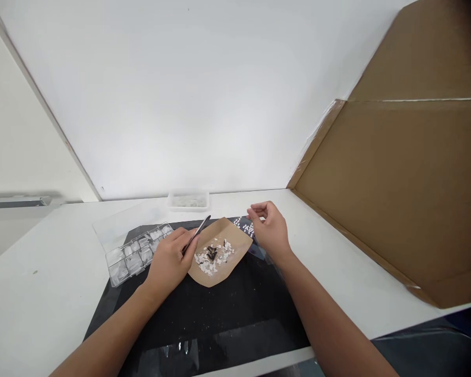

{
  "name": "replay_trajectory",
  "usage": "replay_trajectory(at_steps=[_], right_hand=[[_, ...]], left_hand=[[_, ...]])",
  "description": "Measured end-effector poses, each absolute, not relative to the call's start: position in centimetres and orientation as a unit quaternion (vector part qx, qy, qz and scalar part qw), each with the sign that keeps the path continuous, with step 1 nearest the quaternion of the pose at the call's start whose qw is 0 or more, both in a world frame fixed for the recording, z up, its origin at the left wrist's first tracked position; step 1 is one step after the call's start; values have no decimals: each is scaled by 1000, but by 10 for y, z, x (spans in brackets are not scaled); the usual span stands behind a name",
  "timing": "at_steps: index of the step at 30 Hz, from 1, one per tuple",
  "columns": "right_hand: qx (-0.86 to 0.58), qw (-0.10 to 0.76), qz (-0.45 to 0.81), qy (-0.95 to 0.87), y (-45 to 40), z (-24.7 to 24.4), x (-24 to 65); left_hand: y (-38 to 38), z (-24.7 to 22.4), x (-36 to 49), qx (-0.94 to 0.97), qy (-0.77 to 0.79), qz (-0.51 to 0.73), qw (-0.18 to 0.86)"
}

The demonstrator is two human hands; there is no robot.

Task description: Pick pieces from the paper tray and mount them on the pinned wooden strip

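My left hand (171, 257) is closed around slim dark tweezers (197, 233), which slant up over the left edge of a brown paper sheet (238, 242). On that sheet lie many small white chips (209, 268) around a dark, crumpled-looking piece (212, 253). At the paper's upper right, my right hand (271, 229) hovers with thumb and fingertips brought together; anything between them is too small to make out. Just left of it, a dark sheet bearing small white pieces (246, 227) lies partly behind the paper and my hand.
A clear compartment box (130, 257) holding small white bags stands left, its transparent lid (115, 222) raised behind. A white plastic tray (188, 201) sits by the wall. Beneath the work lies a black mat (227, 314) on the white table (35, 303). Cardboard (392, 193) borders the right.
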State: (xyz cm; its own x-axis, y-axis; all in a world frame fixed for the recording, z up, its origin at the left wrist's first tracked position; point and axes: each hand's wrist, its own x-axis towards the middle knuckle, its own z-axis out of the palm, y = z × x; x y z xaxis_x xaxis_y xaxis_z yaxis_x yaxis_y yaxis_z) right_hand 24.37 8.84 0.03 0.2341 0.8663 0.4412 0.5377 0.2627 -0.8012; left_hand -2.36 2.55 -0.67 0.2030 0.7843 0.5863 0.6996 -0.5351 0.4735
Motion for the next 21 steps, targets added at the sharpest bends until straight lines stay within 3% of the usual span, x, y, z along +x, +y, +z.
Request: replay_trajectory(at_steps=[14, 21], right_hand=[[-695, 407, 129, -578, 112, -2, 311], [-694, 418, 126, -572, 112, -1, 317]], left_hand=[[27, -8, -25, 782, 473, 405, 22], [28, -9, -26, 783, 476, 400, 8]])
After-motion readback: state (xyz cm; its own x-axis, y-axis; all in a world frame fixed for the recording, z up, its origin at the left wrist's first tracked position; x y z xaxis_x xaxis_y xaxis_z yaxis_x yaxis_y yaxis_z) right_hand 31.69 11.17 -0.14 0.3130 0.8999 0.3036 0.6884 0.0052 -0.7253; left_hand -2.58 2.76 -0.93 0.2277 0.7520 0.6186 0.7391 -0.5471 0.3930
